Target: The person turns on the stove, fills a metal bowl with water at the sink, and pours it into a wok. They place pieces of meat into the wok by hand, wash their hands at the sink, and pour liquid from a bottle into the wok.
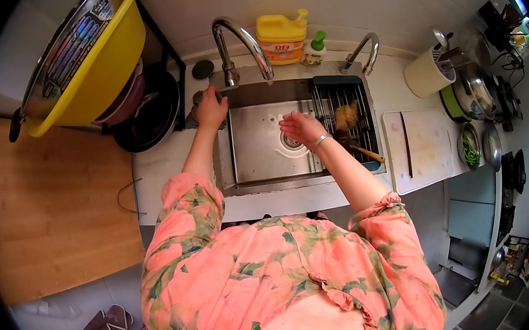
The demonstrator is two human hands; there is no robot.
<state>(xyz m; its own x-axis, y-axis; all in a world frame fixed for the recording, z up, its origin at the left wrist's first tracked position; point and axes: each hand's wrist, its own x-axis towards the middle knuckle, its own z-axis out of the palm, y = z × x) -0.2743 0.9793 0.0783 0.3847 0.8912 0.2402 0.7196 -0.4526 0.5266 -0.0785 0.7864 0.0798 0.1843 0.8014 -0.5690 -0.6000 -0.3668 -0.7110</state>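
My left hand [211,111] is at the base of the tall chrome faucet [227,57], its fingers closed about the lever at the sink's back left corner. A dark grey cloth [192,116] lies just beside that hand. Over the stainless steel sink [254,159] my right hand [302,128] hangs with fingers stretched out to the left, holding nothing. The drain shows partly below it. To its right, a rack with a dark rim [373,126] spans the sink, bearing a tan scrubber [346,116] and a brush with a wooden handle [367,154]. No running water can be made out.
Behind the sink stand a yellow detergent jug [282,39], a green-topped pump bottle [314,51] and a smaller faucet [368,53]. Right are a white cutting board [432,149], a utensil holder [424,74] and green vegetables [470,150]. Left, a yellow basin [99,63] juts out.
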